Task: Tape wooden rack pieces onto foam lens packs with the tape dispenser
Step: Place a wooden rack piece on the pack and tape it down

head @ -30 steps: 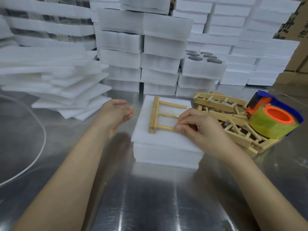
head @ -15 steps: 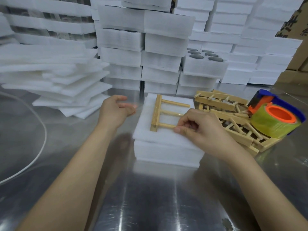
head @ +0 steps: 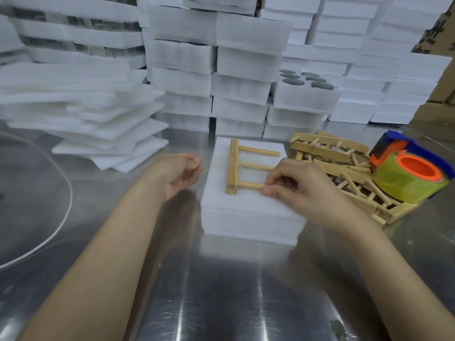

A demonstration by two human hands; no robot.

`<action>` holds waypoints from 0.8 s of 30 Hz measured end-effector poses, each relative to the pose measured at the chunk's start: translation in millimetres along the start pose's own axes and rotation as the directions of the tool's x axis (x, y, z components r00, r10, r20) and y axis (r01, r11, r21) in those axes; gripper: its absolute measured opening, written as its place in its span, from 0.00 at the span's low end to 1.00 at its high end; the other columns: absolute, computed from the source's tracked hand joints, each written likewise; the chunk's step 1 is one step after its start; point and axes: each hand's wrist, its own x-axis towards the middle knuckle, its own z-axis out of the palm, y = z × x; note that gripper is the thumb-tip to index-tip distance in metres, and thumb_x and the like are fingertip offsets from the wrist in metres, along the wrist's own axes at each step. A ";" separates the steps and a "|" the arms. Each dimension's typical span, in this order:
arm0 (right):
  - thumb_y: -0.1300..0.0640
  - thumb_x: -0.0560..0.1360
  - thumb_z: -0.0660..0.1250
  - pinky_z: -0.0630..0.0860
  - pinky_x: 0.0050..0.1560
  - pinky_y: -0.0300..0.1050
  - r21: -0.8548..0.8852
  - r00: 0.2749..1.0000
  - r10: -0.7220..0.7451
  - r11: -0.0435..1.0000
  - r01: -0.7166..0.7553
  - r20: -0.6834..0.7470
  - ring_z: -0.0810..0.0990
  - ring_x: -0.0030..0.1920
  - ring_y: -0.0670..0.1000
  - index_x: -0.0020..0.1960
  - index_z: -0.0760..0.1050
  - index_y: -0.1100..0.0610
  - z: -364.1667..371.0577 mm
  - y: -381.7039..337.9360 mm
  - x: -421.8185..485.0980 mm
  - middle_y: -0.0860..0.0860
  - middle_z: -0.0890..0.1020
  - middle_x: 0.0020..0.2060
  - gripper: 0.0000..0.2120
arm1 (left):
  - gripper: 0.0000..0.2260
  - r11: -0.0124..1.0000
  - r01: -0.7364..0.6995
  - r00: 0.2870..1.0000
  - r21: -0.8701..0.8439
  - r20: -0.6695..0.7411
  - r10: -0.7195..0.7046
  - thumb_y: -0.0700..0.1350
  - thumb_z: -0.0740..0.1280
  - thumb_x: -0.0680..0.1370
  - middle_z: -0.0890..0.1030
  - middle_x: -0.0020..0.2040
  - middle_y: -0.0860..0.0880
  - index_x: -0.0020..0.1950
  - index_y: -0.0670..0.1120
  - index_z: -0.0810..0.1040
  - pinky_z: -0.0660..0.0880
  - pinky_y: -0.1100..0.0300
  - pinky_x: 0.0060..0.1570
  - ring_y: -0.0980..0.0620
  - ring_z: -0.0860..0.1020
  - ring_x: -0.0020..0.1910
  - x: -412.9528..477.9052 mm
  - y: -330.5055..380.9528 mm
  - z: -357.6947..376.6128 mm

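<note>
A white foam lens pack (head: 248, 212) lies on the steel table in front of me. On top of it rests a wooden rack piece (head: 234, 166), a bar with three dowels pointing right. My right hand (head: 298, 190) pinches the end of the nearest dowel. My left hand (head: 179, 173) hovers just left of the pack with its fingers loosely curled, holding nothing. A tape dispenser (head: 411, 173) with an orange core, a yellowish roll and a blue frame sits at the right on a pile of wooden rack pieces (head: 344, 168).
Stacks of white foam packs (head: 236, 70) rise along the back. Loose foam sheets (head: 98, 124) are piled at the left. A white cable (head: 61, 217) curves over the steel table (head: 221, 303). Cardboard boxes (head: 443, 82) stand at the far right.
My left hand has drifted closer to the pack's left edge and its fingers have curled in. My right hand keeps its pinch on the nearest dowel.
</note>
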 end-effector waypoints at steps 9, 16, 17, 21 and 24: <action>0.51 0.73 0.72 0.67 0.38 0.31 -0.026 0.999 0.005 1.000 -0.004 0.037 0.73 0.39 0.43 0.41 0.78 0.50 -1.6 -3.0 -0.5 0.44 0.76 0.36 0.05 | 0.11 0.992 -0.074 0.994 0.101 -0.079 0.082 0.29 0.61 0.78 0.77 0.45 0.45 0.56 0.41 0.74 0.78 0.62 0.42 0.52 0.77 0.41 6.9 -17.0 10.3; 0.52 0.73 0.73 0.66 0.37 0.30 -0.009 0.997 0.015 1.000 -0.014 0.074 0.71 0.36 0.42 0.41 0.78 0.52 -2.6 -3.2 2.6 0.44 0.74 0.33 0.05 | 0.05 0.736 -0.323 0.935 0.595 0.077 0.347 0.38 0.64 0.78 0.77 0.40 0.51 0.51 0.46 0.75 0.71 0.63 0.39 0.57 0.74 0.37 11.9 -35.9 18.5; 0.52 0.73 0.73 0.66 0.36 0.30 -0.002 0.996 0.016 1.000 -0.016 0.088 0.71 0.35 0.42 0.41 0.77 0.51 -3.4 -3.4 3.4 0.43 0.73 0.32 0.05 | 0.04 0.727 -0.323 0.937 0.606 0.096 0.336 0.39 0.63 0.79 0.76 0.43 0.50 0.50 0.47 0.75 0.69 0.62 0.40 0.57 0.73 0.38 12.9 -35.8 18.4; 0.51 0.73 0.72 0.66 0.35 0.29 -0.012 0.989 0.011 1.000 -0.010 0.146 0.72 0.34 0.40 0.40 0.76 0.48 -7.2 -3.4 7.3 0.42 0.73 0.31 0.06 | 0.07 0.612 -0.263 0.954 0.746 0.108 0.278 0.51 0.57 0.78 0.70 0.51 0.49 0.41 0.54 0.70 0.69 0.55 0.51 0.49 0.70 0.48 17.7 -39.3 16.1; 0.50 0.72 0.73 0.67 0.35 0.29 0.000 0.985 0.023 1.000 -0.023 0.171 0.71 0.33 0.39 0.40 0.77 0.49 -8.5 -1.6 9.8 0.41 0.73 0.30 0.06 | 0.12 0.446 -0.203 0.968 0.872 0.111 0.224 0.62 0.51 0.65 0.60 0.42 0.59 0.42 0.57 0.63 0.60 0.57 0.52 0.50 0.60 0.51 12.1 -42.7 15.9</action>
